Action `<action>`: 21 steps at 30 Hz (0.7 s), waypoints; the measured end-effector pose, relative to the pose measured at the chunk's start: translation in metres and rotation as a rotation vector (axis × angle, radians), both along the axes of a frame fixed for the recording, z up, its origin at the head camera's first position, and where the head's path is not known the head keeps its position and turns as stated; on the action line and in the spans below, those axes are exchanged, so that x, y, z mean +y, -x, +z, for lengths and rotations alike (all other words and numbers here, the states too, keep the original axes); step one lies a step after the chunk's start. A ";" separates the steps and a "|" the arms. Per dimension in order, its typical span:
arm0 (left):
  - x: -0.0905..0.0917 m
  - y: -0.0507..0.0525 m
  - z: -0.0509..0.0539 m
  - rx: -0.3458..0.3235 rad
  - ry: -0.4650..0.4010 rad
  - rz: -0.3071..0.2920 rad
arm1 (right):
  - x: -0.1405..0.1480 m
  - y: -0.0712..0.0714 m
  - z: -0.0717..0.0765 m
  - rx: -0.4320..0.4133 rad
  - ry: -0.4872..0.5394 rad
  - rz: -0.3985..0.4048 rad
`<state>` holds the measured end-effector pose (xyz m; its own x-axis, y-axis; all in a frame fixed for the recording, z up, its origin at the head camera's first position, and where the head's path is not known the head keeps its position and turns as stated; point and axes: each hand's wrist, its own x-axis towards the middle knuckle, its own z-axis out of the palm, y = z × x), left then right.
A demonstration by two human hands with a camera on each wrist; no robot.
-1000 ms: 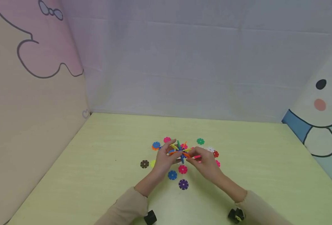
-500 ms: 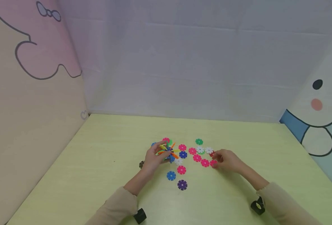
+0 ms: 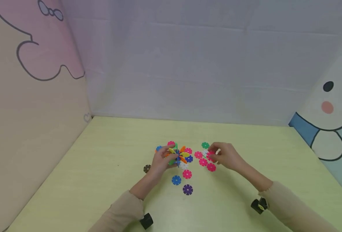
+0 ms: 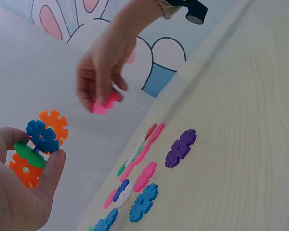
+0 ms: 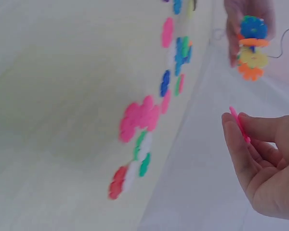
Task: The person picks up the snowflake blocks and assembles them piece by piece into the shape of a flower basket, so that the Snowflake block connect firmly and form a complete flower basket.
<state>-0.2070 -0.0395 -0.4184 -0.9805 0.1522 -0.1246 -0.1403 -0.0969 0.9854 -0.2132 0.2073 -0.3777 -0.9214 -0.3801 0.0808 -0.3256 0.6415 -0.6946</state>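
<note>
My left hand (image 3: 157,164) grips a joined cluster of notched plastic snowflake discs (image 3: 178,155) in blue, orange, yellow and green. In the left wrist view, thumb and fingers hold the cluster (image 4: 34,155) from its sides, above the table. My right hand (image 3: 228,157) pinches one pink snowflake disc (image 5: 240,126) edgewise between thumb and fingertips. That disc is raised off the table, to the right of the cluster and apart from it. Below lie loose pink discs (image 3: 211,167) and a white disc (image 3: 183,165).
More loose discs lie on the pale table (image 3: 101,180): a purple disc (image 3: 187,189), a blue disc (image 3: 176,180), a brown disc (image 3: 147,168) and a green disc (image 3: 205,145). A grey-white cloth wall (image 3: 171,71) rises behind the table, with printed panels at both sides.
My right hand moved from beside the cluster out right to the loose discs, picked up a pink one and is returning left with it. My left hand shifted left, still gripping the cluster.
</note>
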 end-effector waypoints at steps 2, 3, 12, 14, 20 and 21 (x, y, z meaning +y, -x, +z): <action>0.002 0.000 0.001 -0.003 -0.004 -0.012 | -0.014 0.000 0.013 0.000 0.064 -0.004; 0.003 0.000 0.001 -0.004 -0.003 -0.018 | -0.020 0.000 0.019 -0.002 0.088 -0.004; 0.010 -0.004 0.004 0.024 0.052 -0.042 | -0.049 0.003 0.025 0.022 0.135 -0.019; 0.010 -0.004 0.005 0.033 0.054 -0.035 | -0.052 0.004 0.023 0.038 0.131 -0.018; 0.010 -0.006 0.005 0.042 0.053 -0.024 | -0.057 0.004 0.021 0.060 0.144 -0.040; 0.010 -0.006 0.005 0.046 0.053 -0.026 | -0.057 0.004 0.021 0.058 0.149 -0.040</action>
